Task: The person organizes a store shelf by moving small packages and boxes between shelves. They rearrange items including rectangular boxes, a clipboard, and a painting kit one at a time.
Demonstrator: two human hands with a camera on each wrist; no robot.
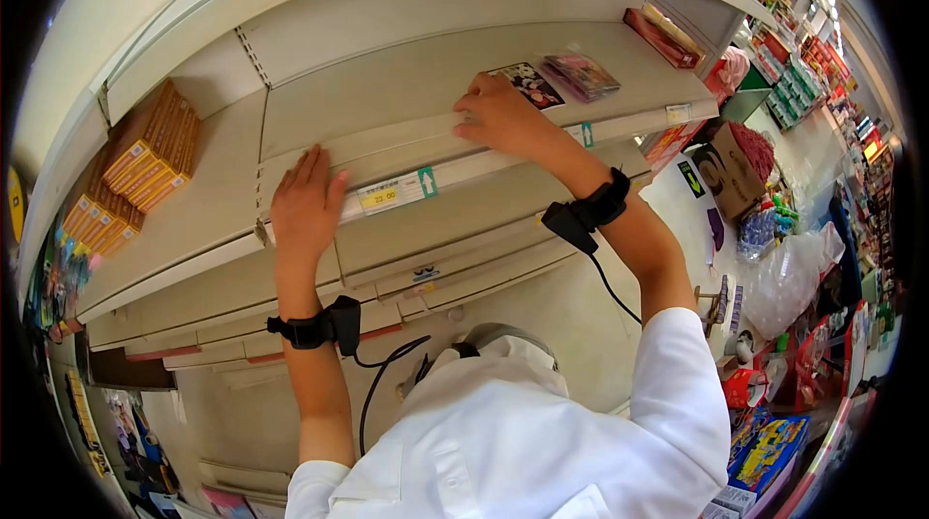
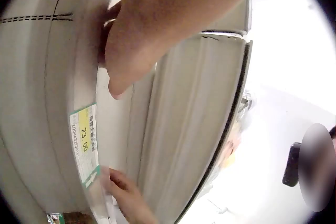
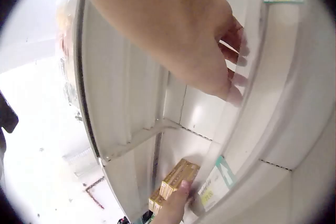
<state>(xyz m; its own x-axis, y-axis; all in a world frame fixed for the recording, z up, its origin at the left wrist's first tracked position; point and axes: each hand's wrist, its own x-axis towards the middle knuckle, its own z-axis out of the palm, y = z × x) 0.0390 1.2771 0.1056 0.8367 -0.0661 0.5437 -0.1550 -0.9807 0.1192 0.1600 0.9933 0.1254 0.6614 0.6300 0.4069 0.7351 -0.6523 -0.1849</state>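
Clear shelf-front strip (image 1: 402, 159) runs lengthwise btwn L hand (image 1: 306, 205), w/ fingers straight over it, and R hand (image 1: 505, 116), equally near, fingers bent, gripping or not I cannot tell.

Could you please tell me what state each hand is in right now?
Left hand: open, fingers extended at the front of the shelf.
Right hand: fingers bent, also at the shelf front; whether it grips anything cannot be told.

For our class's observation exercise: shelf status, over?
Left fingers extended at shelf front. Right fingers bent there, grip unclear. Possible obstacle: dark patterned packet just beyond right fingers.
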